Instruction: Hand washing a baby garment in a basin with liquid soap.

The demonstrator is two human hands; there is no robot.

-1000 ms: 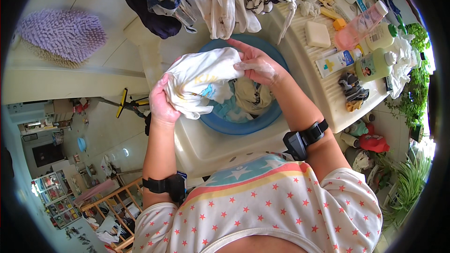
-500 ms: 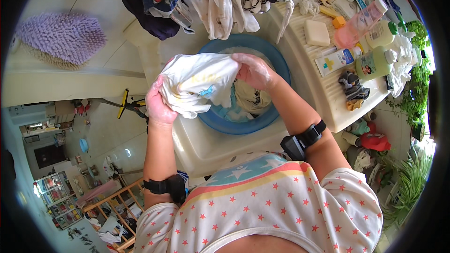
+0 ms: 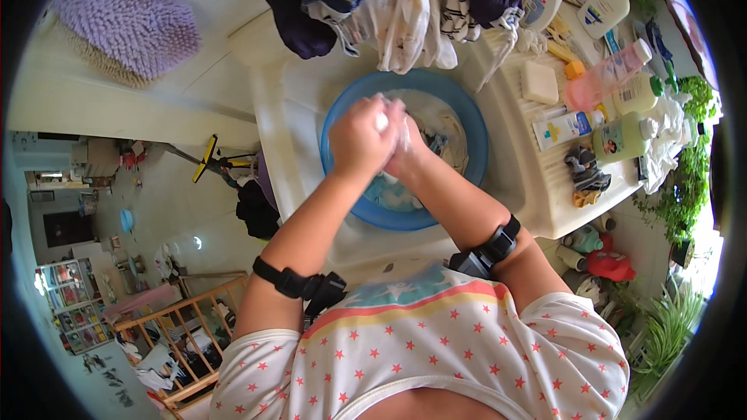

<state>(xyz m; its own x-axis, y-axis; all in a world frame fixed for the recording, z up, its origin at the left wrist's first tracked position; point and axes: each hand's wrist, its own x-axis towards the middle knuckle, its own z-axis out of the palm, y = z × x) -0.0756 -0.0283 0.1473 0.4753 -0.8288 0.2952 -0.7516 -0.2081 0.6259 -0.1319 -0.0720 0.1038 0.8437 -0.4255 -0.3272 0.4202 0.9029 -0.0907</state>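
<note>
Over the blue basin point(image 3: 336, 190), my left hand point(image 3: 359, 138) and my right hand point(image 3: 408, 154) are pressed together, fingers curled. A bunched white garment point(image 3: 380, 121) shows as a small patch between the fingers; most of it is hidden by my hands, and the fingertips are slightly blurred. Foam clings to the right hand. Below, the basin holds sudsy water with light and dark wet clothes point(image 3: 445, 144) and a pale blue piece point(image 3: 387, 193).
The basin stands in a cream sink point(image 3: 299, 97). Clothes point(image 3: 405, 19) are heaped at its far edge. On the ribbed right ledge lie a soap bar point(image 3: 539, 82), bottles point(image 3: 607, 78), a tube box point(image 3: 562, 130) and small dark socks point(image 3: 585, 167). A purple mop head point(image 3: 128, 27) is at far left.
My hands have come together from holding the white garment spread between them; it is now bunched up. The whole view has shifted, with the sink's surroundings appearing farther right and lower.
</note>
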